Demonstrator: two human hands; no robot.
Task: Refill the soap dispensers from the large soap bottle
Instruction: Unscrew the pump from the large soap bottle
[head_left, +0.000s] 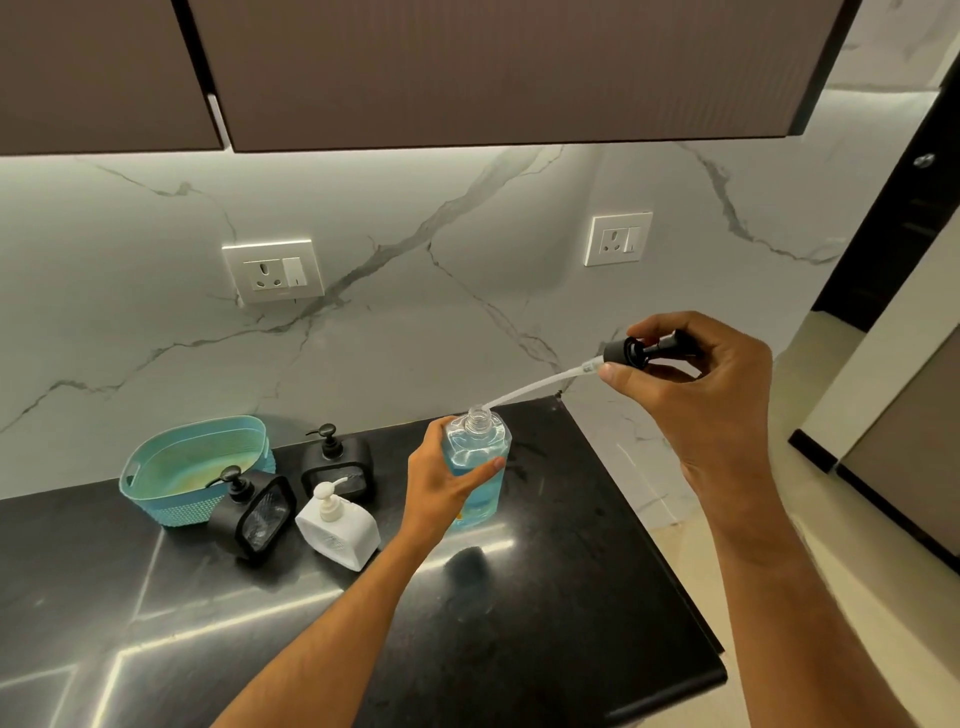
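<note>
A left hand (447, 480) grips the large soap bottle (475, 462) on the counter (519, 597) while the right hand (696, 384) pinches its removed pump (631, 353).

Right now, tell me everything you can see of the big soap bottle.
The soap bottle is clear plastic, partly filled with blue liquid, with a flat-sided body and a narrow threaded neck. It stands about upright on the black counter, right of the three dispensers. Its top is open: the black pump is off, held up to the right by the right hand, its white tube slanting down with the tip at the bottle's mouth. The left hand grips the body.
</note>
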